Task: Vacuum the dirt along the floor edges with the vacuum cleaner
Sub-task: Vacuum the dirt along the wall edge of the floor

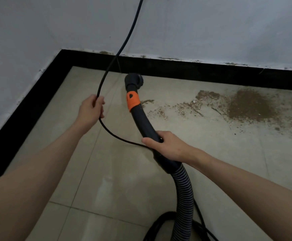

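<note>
The right hand [168, 145] grips the curved black vacuum handle [145, 122], its brush nozzle [134, 80] near the black baseboard [211, 73]. The left hand [91, 110] holds the black cord [117, 53]. Brown dirt [246, 105] lies on the tiled floor [124, 180] right of the nozzle.

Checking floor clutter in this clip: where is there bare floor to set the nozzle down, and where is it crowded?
Bare tile lies in the corner between the black skirting and the cord, and under the left hand. Right of the nozzle, dirt covers the floor. Hose and coiled cable crowd the near side.
</note>
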The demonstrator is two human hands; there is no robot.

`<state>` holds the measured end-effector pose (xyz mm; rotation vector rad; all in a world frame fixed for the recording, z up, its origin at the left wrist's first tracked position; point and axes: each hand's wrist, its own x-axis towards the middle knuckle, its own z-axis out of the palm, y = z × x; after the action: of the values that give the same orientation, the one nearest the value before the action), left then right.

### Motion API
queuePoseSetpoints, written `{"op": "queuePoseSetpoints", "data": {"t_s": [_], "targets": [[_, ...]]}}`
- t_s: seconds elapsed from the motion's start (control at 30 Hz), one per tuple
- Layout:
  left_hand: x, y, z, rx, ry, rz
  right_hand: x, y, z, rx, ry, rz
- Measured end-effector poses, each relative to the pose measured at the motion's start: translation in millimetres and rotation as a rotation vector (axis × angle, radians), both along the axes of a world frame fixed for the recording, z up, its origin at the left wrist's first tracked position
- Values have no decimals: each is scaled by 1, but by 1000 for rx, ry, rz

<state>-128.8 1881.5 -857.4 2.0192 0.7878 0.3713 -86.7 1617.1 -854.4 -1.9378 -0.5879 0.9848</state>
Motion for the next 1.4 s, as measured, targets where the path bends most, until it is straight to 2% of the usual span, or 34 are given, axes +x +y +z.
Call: {"op": "queuePoseSetpoints", "data": {"t_s": [0.17, 0.33, 0.63, 0.83, 1.1, 1.4], "targets": [[-21, -1, -5, -107, -6, 108, -23, 26, -8, -151, -71, 157], [-33, 8, 5, -69, -61, 136, -52, 43, -10, -206, 12, 229], [-50, 13, 2, 6, -34, 100, -73, 47, -9, -326, -211, 285], [-47, 11, 0, -55, -67, 130, -52, 35, -11, -319, -167, 79], [-44, 11, -2, -106, -62, 152, -49, 30, -14, -311, -145, 53], [-45, 14, -2, -72, -41, 143, -73, 23, -9, -323, -179, 304]]}}
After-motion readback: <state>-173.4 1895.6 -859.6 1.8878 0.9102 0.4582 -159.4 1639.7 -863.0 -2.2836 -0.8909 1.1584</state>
